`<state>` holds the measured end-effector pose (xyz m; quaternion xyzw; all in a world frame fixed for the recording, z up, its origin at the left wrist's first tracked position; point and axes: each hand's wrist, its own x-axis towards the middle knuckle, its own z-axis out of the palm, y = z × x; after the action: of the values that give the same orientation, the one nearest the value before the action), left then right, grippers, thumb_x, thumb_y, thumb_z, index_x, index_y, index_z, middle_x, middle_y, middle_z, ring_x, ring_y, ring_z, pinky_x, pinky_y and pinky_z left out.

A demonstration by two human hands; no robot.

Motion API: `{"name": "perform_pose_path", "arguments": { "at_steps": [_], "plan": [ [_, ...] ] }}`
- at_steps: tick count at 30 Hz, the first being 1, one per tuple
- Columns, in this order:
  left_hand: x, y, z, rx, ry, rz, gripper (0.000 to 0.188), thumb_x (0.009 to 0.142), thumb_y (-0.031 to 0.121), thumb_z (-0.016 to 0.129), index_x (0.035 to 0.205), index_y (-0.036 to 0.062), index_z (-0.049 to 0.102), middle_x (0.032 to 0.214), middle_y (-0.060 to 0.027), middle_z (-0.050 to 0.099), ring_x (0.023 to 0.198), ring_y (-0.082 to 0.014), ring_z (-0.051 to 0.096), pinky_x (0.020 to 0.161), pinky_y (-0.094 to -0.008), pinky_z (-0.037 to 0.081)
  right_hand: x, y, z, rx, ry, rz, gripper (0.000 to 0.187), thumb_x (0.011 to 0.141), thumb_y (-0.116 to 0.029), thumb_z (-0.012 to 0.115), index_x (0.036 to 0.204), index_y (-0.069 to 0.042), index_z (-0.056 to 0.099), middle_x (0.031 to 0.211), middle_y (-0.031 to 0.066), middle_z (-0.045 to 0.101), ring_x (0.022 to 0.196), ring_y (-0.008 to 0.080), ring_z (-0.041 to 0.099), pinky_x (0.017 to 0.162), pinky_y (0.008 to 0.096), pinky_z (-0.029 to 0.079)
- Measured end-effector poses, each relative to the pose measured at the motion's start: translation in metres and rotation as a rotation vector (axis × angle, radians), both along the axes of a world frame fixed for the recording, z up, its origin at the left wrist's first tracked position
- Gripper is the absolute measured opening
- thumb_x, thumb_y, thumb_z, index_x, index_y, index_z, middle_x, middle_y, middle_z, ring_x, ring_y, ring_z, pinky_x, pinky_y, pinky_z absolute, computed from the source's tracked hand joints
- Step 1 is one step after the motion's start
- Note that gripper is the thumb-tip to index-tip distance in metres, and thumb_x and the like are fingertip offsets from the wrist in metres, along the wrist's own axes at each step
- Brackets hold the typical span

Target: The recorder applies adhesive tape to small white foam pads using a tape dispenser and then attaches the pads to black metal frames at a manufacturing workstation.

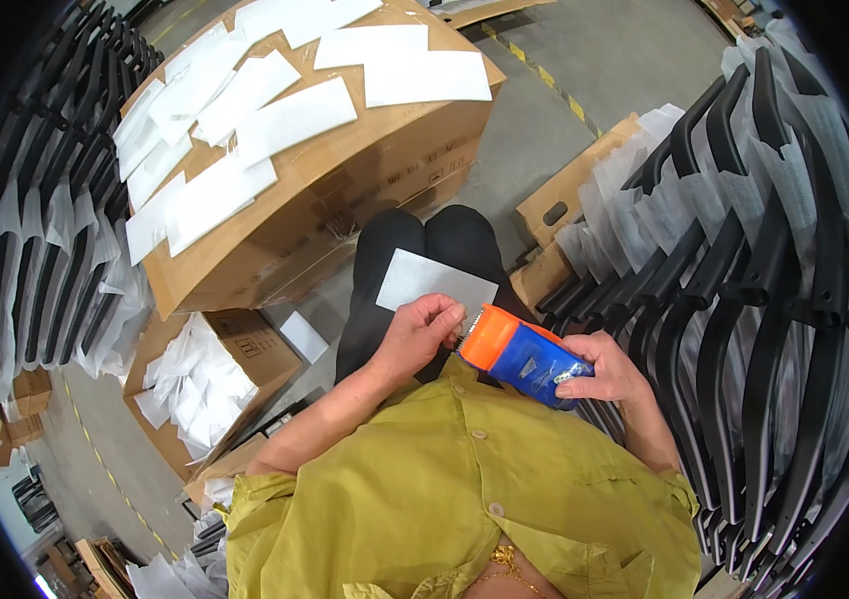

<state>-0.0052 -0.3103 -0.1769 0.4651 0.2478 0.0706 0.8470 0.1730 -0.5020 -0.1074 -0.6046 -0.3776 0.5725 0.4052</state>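
In my right hand (604,371) is a blue and orange hand-held tape dispenser (536,361), tilted above my lap with its toothed metal edge towards the left. My left hand (422,334) is closed in a pinch right beside that toothed edge. Whatever its fingertips hold is too small to make out. Just beyond the left fingers, a flat pale grey sheet (422,280) lies across my black-clad thighs. The left fingers overlap its near edge.
Ahead stands a large cardboard box (374,170) with many white sheets (294,115) spread on top. An open carton of crumpled white wrapping (200,384) sits at left. Rows of black curved frames (744,290) partly wrapped in foam crowd the right; similar black frames (45,190) stand left.
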Motion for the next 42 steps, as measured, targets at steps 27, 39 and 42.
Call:
{"name": "perform_pose_path", "arguments": {
  "at_steps": [27,39,42],
  "plan": [
    [-0.001,0.032,-0.021,1.351,0.344,0.328,0.012,0.067,0.017,0.068,0.070,0.0080,0.060,0.084,-0.0051,0.054,0.080,-0.0217,0.050,0.069,-0.0344,0.038,0.011,0.004,-0.010,-0.164,-0.131,0.004,0.037,0.065,-0.026,0.071,0.082,0.003,0.058,0.068,0.0042,0.057,0.064,0.0075,0.050,0.060,0.0234,0.042],
    [-0.040,0.008,-0.008,0.167,0.461,0.139,0.042,0.078,0.025,0.061,0.108,0.0002,0.046,0.105,-0.0135,0.052,0.088,-0.0181,0.054,0.072,-0.0290,0.045,0.021,0.016,-0.010,-0.223,-0.199,0.060,0.037,0.064,-0.024,0.072,0.085,0.004,0.059,0.071,0.0051,0.059,0.066,0.0084,0.052,0.064,0.0242,0.043],
    [-0.039,-0.005,-0.031,-0.400,0.476,0.028,0.041,0.084,0.032,0.053,0.109,-0.0003,0.046,0.105,-0.0115,0.053,0.088,-0.0172,0.055,0.078,-0.0283,0.045,0.021,0.018,-0.011,-0.239,-0.189,0.076,0.038,0.064,-0.024,0.072,0.086,0.004,0.059,0.072,0.0051,0.059,0.067,0.0087,0.052,0.064,0.0242,0.043]
  ]
}}
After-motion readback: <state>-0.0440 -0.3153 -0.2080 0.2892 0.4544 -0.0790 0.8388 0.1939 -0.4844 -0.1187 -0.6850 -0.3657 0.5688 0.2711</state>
